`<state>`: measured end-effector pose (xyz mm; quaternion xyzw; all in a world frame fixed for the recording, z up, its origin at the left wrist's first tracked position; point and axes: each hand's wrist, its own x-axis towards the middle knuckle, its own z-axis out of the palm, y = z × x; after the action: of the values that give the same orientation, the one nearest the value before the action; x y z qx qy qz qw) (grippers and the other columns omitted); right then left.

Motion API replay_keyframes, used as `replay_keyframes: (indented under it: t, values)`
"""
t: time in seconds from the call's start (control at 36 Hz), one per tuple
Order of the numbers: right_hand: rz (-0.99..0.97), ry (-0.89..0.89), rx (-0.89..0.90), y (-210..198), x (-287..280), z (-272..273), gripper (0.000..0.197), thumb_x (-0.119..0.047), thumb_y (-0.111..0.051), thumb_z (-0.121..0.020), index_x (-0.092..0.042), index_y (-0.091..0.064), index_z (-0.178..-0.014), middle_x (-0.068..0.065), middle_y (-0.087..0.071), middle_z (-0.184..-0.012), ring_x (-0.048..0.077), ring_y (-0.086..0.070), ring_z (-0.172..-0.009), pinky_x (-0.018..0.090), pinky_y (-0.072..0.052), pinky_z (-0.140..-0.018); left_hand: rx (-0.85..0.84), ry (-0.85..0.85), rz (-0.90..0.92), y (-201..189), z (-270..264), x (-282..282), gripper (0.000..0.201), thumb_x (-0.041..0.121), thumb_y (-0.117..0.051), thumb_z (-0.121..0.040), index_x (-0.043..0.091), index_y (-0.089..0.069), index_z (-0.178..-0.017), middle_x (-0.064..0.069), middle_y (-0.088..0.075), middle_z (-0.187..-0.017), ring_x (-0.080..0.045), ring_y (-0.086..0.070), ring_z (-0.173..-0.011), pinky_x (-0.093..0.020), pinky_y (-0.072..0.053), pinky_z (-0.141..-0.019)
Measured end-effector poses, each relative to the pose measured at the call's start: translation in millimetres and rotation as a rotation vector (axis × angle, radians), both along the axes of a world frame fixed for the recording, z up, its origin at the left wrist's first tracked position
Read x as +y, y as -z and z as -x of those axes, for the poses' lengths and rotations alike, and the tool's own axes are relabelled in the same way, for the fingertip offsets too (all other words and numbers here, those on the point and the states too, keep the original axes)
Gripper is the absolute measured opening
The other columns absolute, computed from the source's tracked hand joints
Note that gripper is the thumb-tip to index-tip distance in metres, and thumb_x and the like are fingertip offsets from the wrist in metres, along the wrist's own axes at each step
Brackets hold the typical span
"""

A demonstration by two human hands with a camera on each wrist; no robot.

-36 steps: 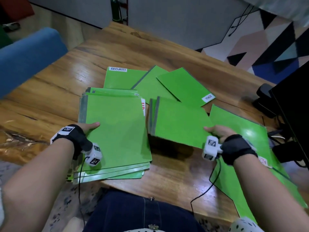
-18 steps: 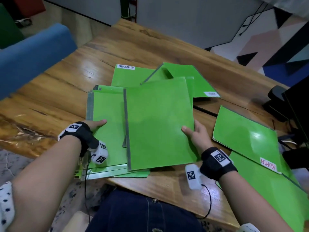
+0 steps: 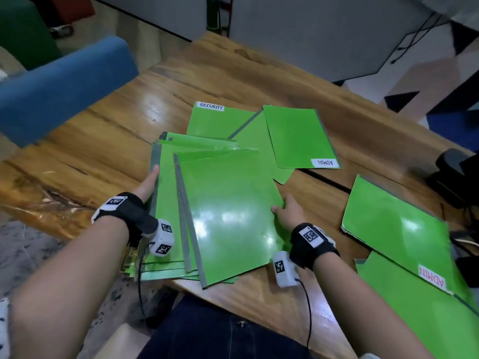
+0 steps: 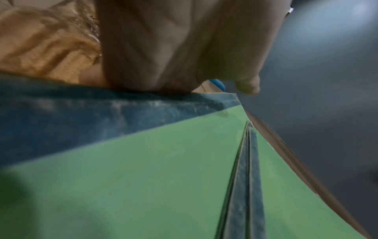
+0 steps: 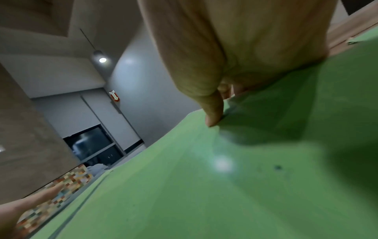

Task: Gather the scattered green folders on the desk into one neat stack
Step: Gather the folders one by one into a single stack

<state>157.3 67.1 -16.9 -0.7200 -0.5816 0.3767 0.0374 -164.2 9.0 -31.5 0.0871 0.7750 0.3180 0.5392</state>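
Observation:
A stack of green folders [image 3: 168, 203] lies at the desk's near edge. My left hand [image 3: 148, 183] lies straight along the stack's grey left spine [image 4: 102, 113], pressing against it. On top rests a skewed green folder [image 3: 228, 216], its near end hanging over the desk edge. My right hand [image 3: 285, 212] pinches its right edge, the thumb [image 5: 212, 113] on top and the fingers hidden underneath. Loose folders lie beyond: one labelled SECURITY [image 3: 215, 120], one labelled ADMIN [image 3: 298, 136], one partly covered between them [image 3: 254, 143]. Two more lie right, a plain one [image 3: 394, 224] and another ADMIN one [image 3: 427, 312].
The wooden desk [image 3: 103, 151] has a rough live edge at the near left. A blue chair back [image 3: 64, 84] stands to the left. Black equipment and cables [image 3: 456, 177] sit at the right edge, close to the right-hand folders.
My right hand has carried the folder left and laid it skewed on the stack. My left hand has slid from the stack's near corner farther up along its left edge.

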Motion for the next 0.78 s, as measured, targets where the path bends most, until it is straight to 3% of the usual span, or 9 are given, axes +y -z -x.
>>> replay_keyframes:
  t: [0.08,0.17,0.25,0.31,0.42,0.47,0.67,0.72,0.78]
  values:
    - [-0.021,0.056,0.052,2.2,10.8,1.8,0.050,-0.015,-0.053,-0.096,-0.010,-0.032,-0.142,0.019,-0.051,-0.135,0.034,-0.051,-0.122,0.044,-0.041,-0.101,-0.022,0.090,-0.002,-8.7,-7.3,2.9,0.121,0.091,-0.050,-0.049,0.018,-0.035,-0.145,-0.015,-0.038,-0.147,-0.034,-0.039,-0.132,-0.050,-0.029,-0.110]
    - [0.001,0.084,0.110,1.0,15.1,14.1,0.051,-0.011,-0.048,-0.098,-0.009,-0.026,-0.144,0.020,-0.049,-0.136,0.034,-0.050,-0.122,0.041,-0.042,-0.099,0.050,0.173,-0.006,-21.4,-15.5,2.3,0.112,0.085,-0.048,-0.064,0.016,-0.023,-0.149,-0.014,-0.024,-0.154,-0.032,-0.028,-0.139,-0.046,-0.023,-0.113]
    - [-0.043,0.093,0.085,5.0,15.6,31.1,0.051,-0.008,-0.049,-0.095,-0.004,-0.029,-0.143,0.022,-0.048,-0.136,0.036,-0.049,-0.122,0.039,-0.040,-0.101,0.080,0.334,0.057,-19.8,-15.8,2.5,0.134,0.095,-0.050,-0.041,0.024,-0.020,-0.150,-0.013,-0.016,-0.156,-0.033,-0.022,-0.141,-0.052,-0.021,-0.112]
    - [-0.008,0.076,0.075,11.3,12.1,39.9,0.052,-0.003,-0.048,-0.094,0.000,-0.027,-0.142,0.024,-0.047,-0.135,0.036,-0.049,-0.120,0.039,-0.041,-0.099,0.088,0.350,0.100,-14.5,-11.1,1.4,0.121,0.086,-0.055,-0.053,0.020,-0.022,-0.149,-0.017,-0.019,-0.155,-0.037,-0.025,-0.139,-0.054,-0.026,-0.109]
    - [0.068,-0.028,0.085,24.4,-2.4,48.6,0.067,0.007,-0.049,-0.090,-0.013,-0.018,-0.146,0.017,-0.049,-0.132,0.030,-0.057,-0.111,0.037,-0.049,-0.094,0.081,0.390,0.135,-14.0,-11.8,3.2,0.112,0.074,-0.065,-0.060,0.014,-0.027,-0.148,-0.020,-0.024,-0.152,-0.038,-0.030,-0.135,-0.050,-0.031,-0.105]
    - [0.035,-0.083,0.070,31.3,-6.6,50.7,0.065,0.005,-0.051,-0.089,-0.014,-0.022,-0.145,0.014,-0.049,-0.133,0.029,-0.057,-0.112,0.038,-0.048,-0.096,0.094,0.358,0.150,-11.5,-10.8,8.2,0.098,0.066,-0.059,-0.074,0.008,-0.028,-0.146,-0.019,-0.026,-0.152,-0.036,-0.029,-0.137,-0.047,-0.027,-0.109]
    - [-0.016,-0.319,0.031,38.7,-25.3,48.4,0.072,-0.008,-0.055,-0.093,-0.020,-0.014,-0.151,0.010,-0.043,-0.142,0.026,-0.054,-0.117,0.034,-0.044,-0.099,0.155,0.338,0.196,-11.1,-13.9,13.3,0.097,0.053,-0.070,-0.071,0.003,-0.032,-0.144,-0.021,-0.031,-0.149,-0.036,-0.034,-0.134,-0.044,-0.030,-0.107]
    - [0.023,-0.390,0.042,32.1,-23.6,36.8,0.073,-0.014,-0.057,-0.093,-0.021,-0.014,-0.151,0.009,-0.039,-0.147,0.027,-0.050,-0.124,0.036,-0.041,-0.102,0.192,0.339,0.184,0.6,-10.1,13.3,0.112,0.066,-0.073,-0.058,0.008,-0.034,-0.144,-0.021,-0.035,-0.147,-0.037,-0.040,-0.130,-0.046,-0.036,-0.105]
    - [0.029,-0.438,0.016,26.4,-14.6,17.7,0.069,-0.021,-0.059,-0.092,-0.016,-0.021,-0.148,0.009,-0.042,-0.146,0.028,-0.046,-0.129,0.038,-0.039,-0.105,0.208,0.424,0.202,3.1,-13.3,9.0,0.113,0.061,-0.079,-0.056,0.019,-0.028,-0.147,-0.023,-0.032,-0.148,-0.038,-0.041,-0.128,-0.047,-0.039,-0.102]
